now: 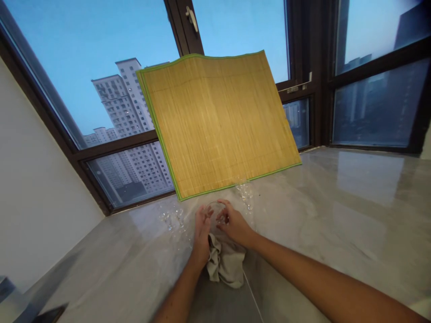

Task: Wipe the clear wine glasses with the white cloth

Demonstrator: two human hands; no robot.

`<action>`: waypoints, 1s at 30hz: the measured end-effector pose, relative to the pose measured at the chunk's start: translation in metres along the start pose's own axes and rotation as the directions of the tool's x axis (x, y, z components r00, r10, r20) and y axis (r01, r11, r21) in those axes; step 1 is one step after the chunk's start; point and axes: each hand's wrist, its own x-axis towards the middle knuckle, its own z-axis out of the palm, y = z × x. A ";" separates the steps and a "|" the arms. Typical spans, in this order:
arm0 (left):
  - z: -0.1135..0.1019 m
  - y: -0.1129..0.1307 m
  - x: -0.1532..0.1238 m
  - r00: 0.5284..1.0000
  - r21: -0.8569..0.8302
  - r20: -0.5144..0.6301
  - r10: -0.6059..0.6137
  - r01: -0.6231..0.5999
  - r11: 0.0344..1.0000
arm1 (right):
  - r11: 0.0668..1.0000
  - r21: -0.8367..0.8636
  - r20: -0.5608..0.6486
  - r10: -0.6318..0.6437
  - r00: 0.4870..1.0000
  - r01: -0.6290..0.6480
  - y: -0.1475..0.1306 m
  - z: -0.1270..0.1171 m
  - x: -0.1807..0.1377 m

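Between my two hands is a clear round glass (216, 207), hard to make out against the pale surface. My left hand (202, 231) curves round its left side, thumb and fingers against it. From the right, my right hand (235, 225) grips it with bent fingers. A crumpled grey-beige cloth (229, 264) lies just below the hands, near both wrists. To the left stand several small clear stemmed glasses (170, 220), and more such glasses (245, 195) are to the right of my right hand.
A bamboo mat (218, 125) with green edging leans against the windows behind the marble-look sill (323, 224). A thin white cord (252, 296) runs down from the cloth. At the lower left, a dark flat object (50, 315) is partly cut off.
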 end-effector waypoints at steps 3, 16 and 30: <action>-0.015 0.005 0.013 0.989 -0.045 -0.147 -0.016 0.010 0.999 | 0.997 -0.059 -0.055 0.041 0.998 -0.045 0.008 -0.002 0.002; -0.054 0.003 0.038 0.750 -0.251 -0.594 -0.291 0.171 0.953 | 0.987 -0.010 -0.241 0.152 0.959 -0.159 0.043 -0.012 0.016; -0.068 -0.003 0.044 0.829 -0.427 -0.373 -0.417 0.246 0.870 | 0.974 0.121 -0.328 0.223 0.918 -0.193 0.058 -0.002 0.015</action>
